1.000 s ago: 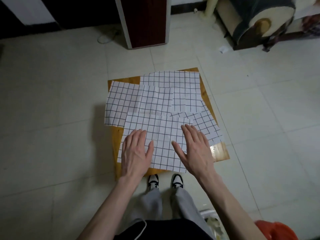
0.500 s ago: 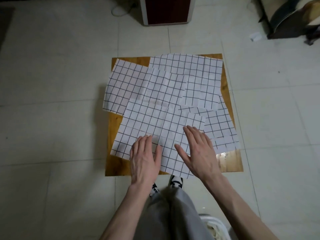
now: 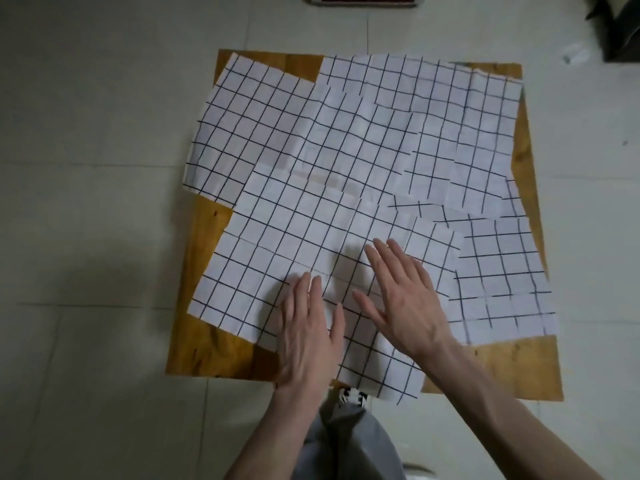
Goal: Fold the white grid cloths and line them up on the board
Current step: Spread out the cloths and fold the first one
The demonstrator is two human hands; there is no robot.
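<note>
Head view looks straight down on a wooden board (image 3: 207, 344) lying on a pale tiled floor (image 3: 86, 168). Several white grid cloths (image 3: 346, 140) lie spread flat across the board, overlapping one another at different angles; one at the far left hangs past the board's edge onto the floor. The nearest cloth (image 3: 287, 244) lies on top, tilted, its near corner reaching over the board's front edge. Both hands rest palm-down on this nearest cloth, side by side and not touching: the left hand (image 3: 306, 336) with fingers together, the right hand (image 3: 405, 299) with fingers slightly spread. Each grip is wide and flat, holding nothing. Grey trouser legs (image 3: 349, 441) and a shoe tip show below.
</note>
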